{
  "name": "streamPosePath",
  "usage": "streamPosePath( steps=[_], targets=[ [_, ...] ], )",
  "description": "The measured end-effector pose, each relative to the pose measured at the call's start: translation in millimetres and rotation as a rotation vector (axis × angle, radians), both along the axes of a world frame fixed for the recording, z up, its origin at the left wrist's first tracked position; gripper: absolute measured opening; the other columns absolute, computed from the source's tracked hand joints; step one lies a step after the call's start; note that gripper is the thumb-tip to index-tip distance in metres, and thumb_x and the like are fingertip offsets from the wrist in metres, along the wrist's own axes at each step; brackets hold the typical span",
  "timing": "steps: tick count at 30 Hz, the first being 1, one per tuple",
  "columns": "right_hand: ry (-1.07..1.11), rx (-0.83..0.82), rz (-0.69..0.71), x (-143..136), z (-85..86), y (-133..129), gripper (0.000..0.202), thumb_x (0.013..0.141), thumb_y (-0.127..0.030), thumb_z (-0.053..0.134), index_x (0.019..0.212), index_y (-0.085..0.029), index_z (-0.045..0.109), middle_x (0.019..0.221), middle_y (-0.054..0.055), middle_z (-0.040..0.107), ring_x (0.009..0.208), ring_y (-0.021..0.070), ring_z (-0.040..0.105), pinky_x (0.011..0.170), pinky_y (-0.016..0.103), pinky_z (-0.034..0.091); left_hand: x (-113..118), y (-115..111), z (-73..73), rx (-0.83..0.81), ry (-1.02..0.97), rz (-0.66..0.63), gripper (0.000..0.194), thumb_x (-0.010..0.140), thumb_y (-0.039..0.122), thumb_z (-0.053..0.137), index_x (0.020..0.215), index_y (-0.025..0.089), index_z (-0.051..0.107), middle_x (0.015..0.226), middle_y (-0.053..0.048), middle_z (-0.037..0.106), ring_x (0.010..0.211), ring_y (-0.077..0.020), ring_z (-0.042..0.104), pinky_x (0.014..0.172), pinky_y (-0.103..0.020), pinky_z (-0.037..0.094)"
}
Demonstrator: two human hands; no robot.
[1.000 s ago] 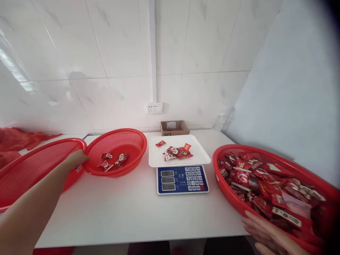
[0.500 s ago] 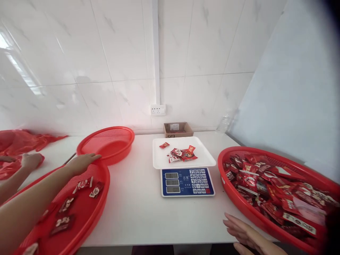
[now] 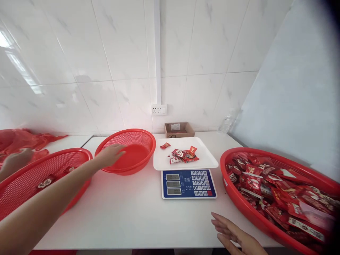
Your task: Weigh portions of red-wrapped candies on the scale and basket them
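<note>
The left hand (image 3: 111, 154) is over the near left side of a round red perforated plastic basket (image 3: 134, 156), its fingers released and extended to the right; whether it touches the rim cannot be told. The right hand (image 3: 236, 233) is also unclenched, fingers straight and slightly parted, above the white worktop (image 3: 127, 212) just beside a large red oval plastic basket (image 3: 236, 194) heaped with red-wrapped snack packets (image 3: 276, 198).

The left forearm passes over a second large red perforated basket (image 3: 79, 150), where a few dark red packets (image 3: 46, 181) lie. Between the round basket and the heaped one stands a blue-and-white electronic scale (image 3: 187, 184); its white plastic tray (image 3: 159, 161) carries a small cluster of red packets (image 3: 183, 155) and one apart. A brown cardboard box (image 3: 179, 134) sits behind, near the tiled wall (image 3: 127, 53). At far left, a co-worker's blurred hand (image 3: 18, 161) is beside red plastic bags (image 3: 23, 140).

White surface stretches from the scale to the worktop's front edge, with baskets bounding it left and right.
</note>
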State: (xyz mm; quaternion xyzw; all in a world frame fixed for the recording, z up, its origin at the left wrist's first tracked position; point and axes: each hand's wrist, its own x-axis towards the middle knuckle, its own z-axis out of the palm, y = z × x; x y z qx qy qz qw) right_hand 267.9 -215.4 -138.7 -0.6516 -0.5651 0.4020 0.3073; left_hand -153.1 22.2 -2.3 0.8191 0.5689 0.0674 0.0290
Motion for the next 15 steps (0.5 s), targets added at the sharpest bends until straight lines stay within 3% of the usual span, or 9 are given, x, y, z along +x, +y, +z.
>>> streamPosePath(
  steps=[3,5,8,11,15],
  targets=[
    [-0.038,0.039,-0.004,-13.5,15.1,12.6,0.051,0.079,-0.047,0.049,0.122,-0.022,0.055,0.118,0.008,0.063,0.107,0.0223,0.059,0.094,0.035,0.046,81.1,-7.5,-1.2,-0.050,-0.044,-0.275,0.048,0.087,0.049,0.031,0.131,0.033,0.041,0.136,0.001,0.044,0.124,-0.0230,0.040,0.099,-0.037,0.036],
    [-0.105,0.087,0.030,-22.7,32.1,23.6,0.050,0.080,-0.048,0.047,0.122,-0.021,0.055,0.120,0.008,0.061,0.107,0.0230,0.059,0.093,0.037,0.046,131.4,-2.1,-5.9,-0.108,-0.039,-0.417,0.051,0.087,0.043,0.035,0.136,0.029,0.031,0.143,-0.001,0.035,0.129,-0.0207,0.033,0.103,-0.034,0.032],
    [-0.237,0.212,0.101,-31.6,62.4,42.6,0.048,0.083,-0.047,0.044,0.123,-0.023,0.054,0.126,0.008,0.057,0.111,0.0239,0.055,0.094,0.040,0.045,186.1,18.0,-16.6,-0.172,0.024,-0.429,0.062,0.085,0.043,0.039,0.140,0.022,0.022,0.148,-0.009,0.021,0.136,-0.0238,0.018,0.107,-0.040,0.023],
    [-0.374,0.367,0.117,-33.1,87.9,65.9,0.044,0.086,-0.042,0.041,0.125,-0.025,0.050,0.128,0.007,0.054,0.117,0.0231,0.050,0.098,0.041,0.041,212.7,36.4,-26.8,-0.248,0.071,-0.339,0.072,0.079,0.061,0.038,0.139,0.024,0.024,0.147,-0.012,0.022,0.134,-0.0334,0.016,0.103,-0.052,0.024],
    [-0.581,0.502,0.090,-31.0,102.9,107.1,0.042,0.084,-0.032,0.046,0.125,-0.025,0.049,0.134,0.007,0.046,0.123,0.0236,0.043,0.100,0.042,0.038,217.9,42.3,-33.0,-0.299,0.090,-0.352,0.083,0.067,0.075,0.042,0.133,0.024,0.037,0.139,-0.014,0.034,0.129,-0.0358,0.026,0.100,-0.050,0.028]
  ],
)
